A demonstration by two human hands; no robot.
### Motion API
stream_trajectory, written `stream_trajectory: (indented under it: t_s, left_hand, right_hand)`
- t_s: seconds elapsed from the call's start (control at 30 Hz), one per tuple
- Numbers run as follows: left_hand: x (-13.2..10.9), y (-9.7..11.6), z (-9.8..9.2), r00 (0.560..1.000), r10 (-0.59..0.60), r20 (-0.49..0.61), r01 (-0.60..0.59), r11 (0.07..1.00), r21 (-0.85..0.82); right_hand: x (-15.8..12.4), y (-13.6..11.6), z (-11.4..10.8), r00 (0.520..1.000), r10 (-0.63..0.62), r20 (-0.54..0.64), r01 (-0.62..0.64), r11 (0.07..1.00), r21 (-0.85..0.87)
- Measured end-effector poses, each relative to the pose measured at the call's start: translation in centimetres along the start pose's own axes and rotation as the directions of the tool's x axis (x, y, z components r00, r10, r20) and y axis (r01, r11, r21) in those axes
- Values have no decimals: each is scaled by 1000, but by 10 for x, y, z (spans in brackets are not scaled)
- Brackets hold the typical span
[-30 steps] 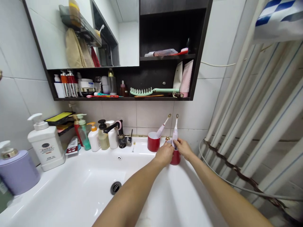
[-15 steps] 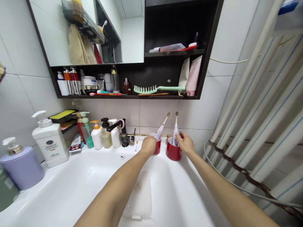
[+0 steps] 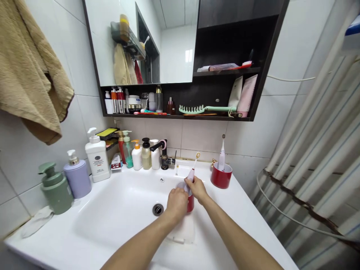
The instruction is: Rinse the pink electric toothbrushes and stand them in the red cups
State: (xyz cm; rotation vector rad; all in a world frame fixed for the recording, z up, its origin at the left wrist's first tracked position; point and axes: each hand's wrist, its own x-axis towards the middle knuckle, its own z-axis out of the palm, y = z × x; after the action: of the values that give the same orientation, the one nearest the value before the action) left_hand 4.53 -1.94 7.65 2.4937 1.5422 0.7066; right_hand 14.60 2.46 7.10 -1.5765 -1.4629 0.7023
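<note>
My left hand (image 3: 177, 201) is closed on a red cup (image 3: 190, 204) with a pale inside, held above the basin. In that cup leans an electric toothbrush (image 3: 191, 175), its bristle head up. The fingers of my right hand (image 3: 197, 188) pinch the toothbrush's pale pink handle at the cup's rim. A second red cup (image 3: 221, 180) stands on the right rear of the sink top. Another electric toothbrush (image 3: 222, 159) is upright in it, apart from both hands. The lower part of the held cup is partly hidden by my left hand.
Below my hands lies a whitish flat object (image 3: 184, 233) in the sink (image 3: 112, 225). A black faucet (image 3: 164, 155) stands behind, with several pump bottles (image 3: 137, 156) to its left. A dark shelf cabinet (image 3: 180, 118) hangs above. Folded plastic panels (image 3: 315, 150) are on the right.
My left hand has brought its cup forward over the basin. My right hand has left the other cup and taken hold of the toothbrush in the left-hand cup. The view has shifted left.
</note>
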Motion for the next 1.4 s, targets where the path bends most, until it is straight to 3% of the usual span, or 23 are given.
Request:
stream_trajectory:
  t_s: [0.17, 0.33, 0.43, 0.5, 0.57, 0.6, 0.67, 0.73, 0.8, 0.9, 1.07, 1.13, 1.27, 1.4]
  left_hand:
    - [-15, -5, 11, 1000, 7, 13, -8, 998, 64]
    - [-21, -8, 19, 1000, 25, 5, -25, 998, 59]
    - [-22, -13, 14, 998, 38, -42, -40, 998, -54]
    - [-19, -16, 7, 990, -3, -144, -29, 976, -215]
    - [-14, -18, 0, 965, -132, -227, 10, 882, -471]
    - [-10, -18, -3, 953, -210, -217, 32, 784, -620]
    - [-4, -16, -5, 951, -297, -83, 75, 483, -873]
    - [1, -13, -4, 963, -255, 87, 135, 177, -975]
    - [2, -11, -1, 965, -191, 180, 182, -3, -983]
    - [2, -16, 1, 947, -236, 220, 195, -125, -973]
    - [6, -30, -6, 890, -368, 270, 147, -328, -933]
    - [8, -33, -8, 876, -367, 313, 170, -372, -912]
    - [8, -34, -8, 865, -387, 320, 173, -368, -914]
    - [7, -33, -9, 847, -441, 297, 134, -364, -922]
  right_hand:
    - [-14, -8, -1, 999, -36, 6, 36, 999, 8]
    - [-15, -27, -19, 988, -73, -134, 87, 991, 105]
    - [-21, -39, -36, 974, -88, -208, 125, 977, 170]
    - [-31, -43, -43, 974, -90, -210, 133, 971, 201]
    - [-44, -42, -42, 985, -87, -151, 120, 967, 226]
    - [-52, -40, -39, 991, -84, -103, 107, 966, 237]
    - [-65, -34, -28, 997, -77, 1, 74, 963, 259]
    - [-75, -27, -14, 995, -58, 85, 32, 960, 279]
    - [-82, -23, -4, 987, -32, 160, -18, 954, 298]
    - [-88, -22, 2, 956, 0, 292, -98, 942, 322]
    - [-97, -25, 7, 821, 88, 565, -381, 821, 426]
    - [-98, -24, 11, 827, 105, 553, -379, 830, 409]
    - [-100, -23, 15, 897, 90, 433, -238, 923, 301]
    - [-103, -26, 14, 822, 97, 562, -362, 850, 382]
